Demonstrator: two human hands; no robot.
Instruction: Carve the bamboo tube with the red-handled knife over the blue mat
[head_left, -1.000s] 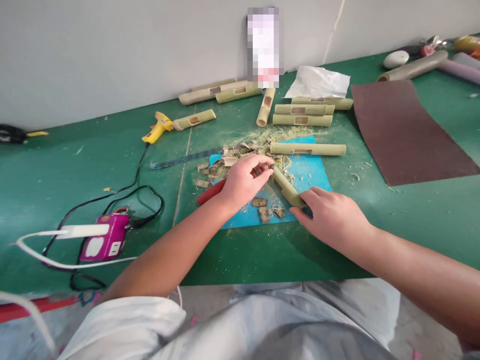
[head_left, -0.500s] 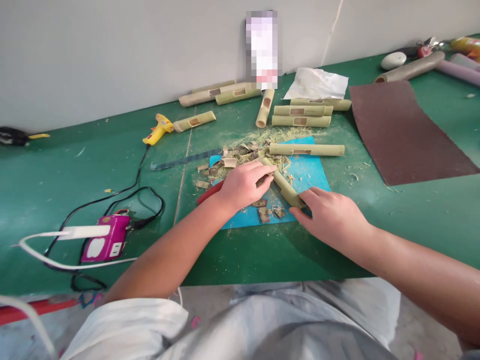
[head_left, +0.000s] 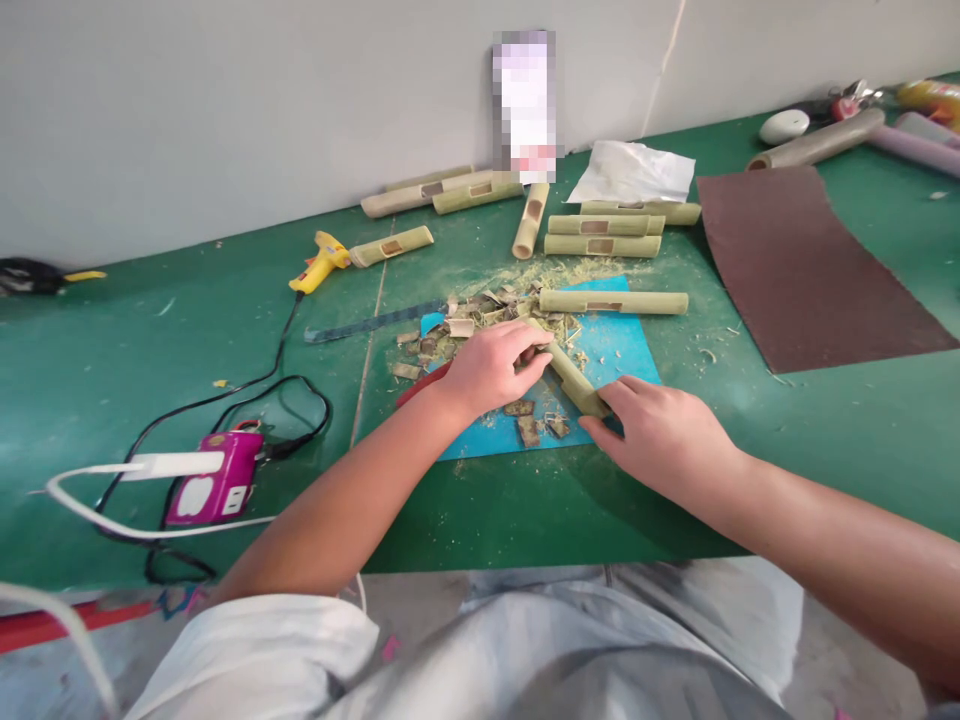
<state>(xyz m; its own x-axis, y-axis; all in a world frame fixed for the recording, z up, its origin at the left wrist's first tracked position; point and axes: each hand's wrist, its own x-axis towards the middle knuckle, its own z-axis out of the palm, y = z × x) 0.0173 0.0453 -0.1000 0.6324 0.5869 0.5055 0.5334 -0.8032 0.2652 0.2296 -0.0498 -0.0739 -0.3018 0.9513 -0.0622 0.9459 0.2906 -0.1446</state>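
A pale green bamboo tube (head_left: 574, 378) lies slanted over a blue sheet (head_left: 622, 350), one end far left, the other near right. My left hand (head_left: 499, 368) is closed on its far end, fingers curled over the top. At the near end, my right hand (head_left: 649, 415) grips it between thumb and fingers. Just behind lies another bamboo tube (head_left: 645, 302) with a slot cut in its side. Bamboo chips (head_left: 528, 430) and shavings are scattered on the sheet around my left hand. A red object (head_left: 421, 385) is partly hidden behind my left wrist.
Several notched bamboo tubes (head_left: 604, 246) lie at the back, near a white paper (head_left: 634, 172). A brown sheet (head_left: 817, 270) is on the right. Leftward are a yellow glue gun (head_left: 321, 265), a dark flat strip (head_left: 375, 320) and a magenta power adapter (head_left: 214, 480) with cords.
My left hand's fingers have shifted very slightly on the tube. The tube and my right hand stay nearly in place; the view has moved a little.
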